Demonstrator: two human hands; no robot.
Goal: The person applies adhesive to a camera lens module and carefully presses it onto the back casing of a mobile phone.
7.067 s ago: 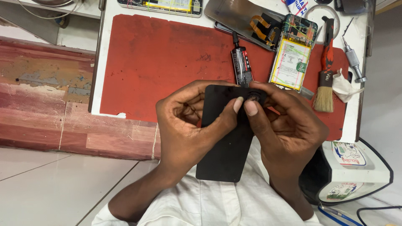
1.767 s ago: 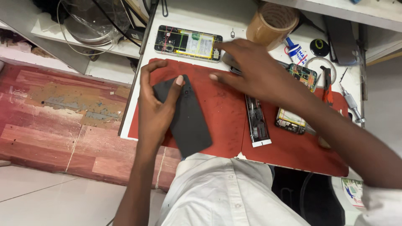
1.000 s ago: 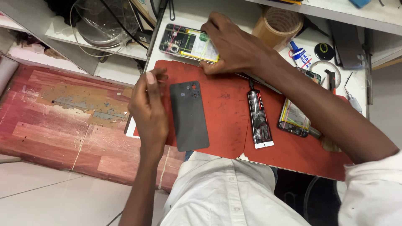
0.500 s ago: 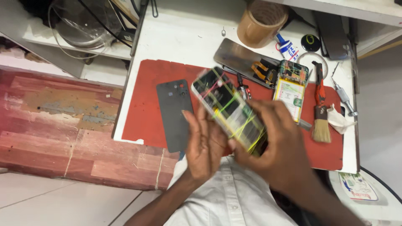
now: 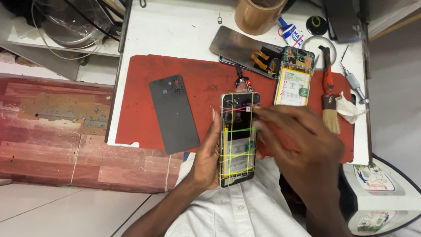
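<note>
Setting: a white workbench [image 5: 175, 39] topped with a red mat [image 5: 193, 87], seen from the worker's head camera.
Left hand: the left hand [image 5: 206, 158] cradled an opened phone [image 5: 238, 138] from below and from its left edge, fingers curled around it in a firm grip.
Opened phone: held upright over the near edge of the mat, in front of the white shirt [image 5: 237, 210], its back off, its inner parts showing, and coloured rubber bands [image 5: 237, 130] stretched across it.
Right hand: the right hand [image 5: 302, 140] lay against the phone's right edge, fingers loosely spread, with the fingertips [image 5: 258, 113] on the upper bands; whether they pinched a band could not be told.
Back cover: a dark back cover [image 5: 174, 113] lay flat on the mat, left of the held phone and apart from it.
Second phone: another opened phone [image 5: 294, 77] rested at the mat's far right, beside a loose screen panel [image 5: 239, 46].
Tools: a red-handled brush [image 5: 329, 98] lay just right of that phone, with a crumpled white tissue [image 5: 351, 112] and a screwdriver [image 5: 353, 83] near it.
Far edge: a roll of brown tape [image 5: 256, 15] stood on the bench beyond the mat.
</note>
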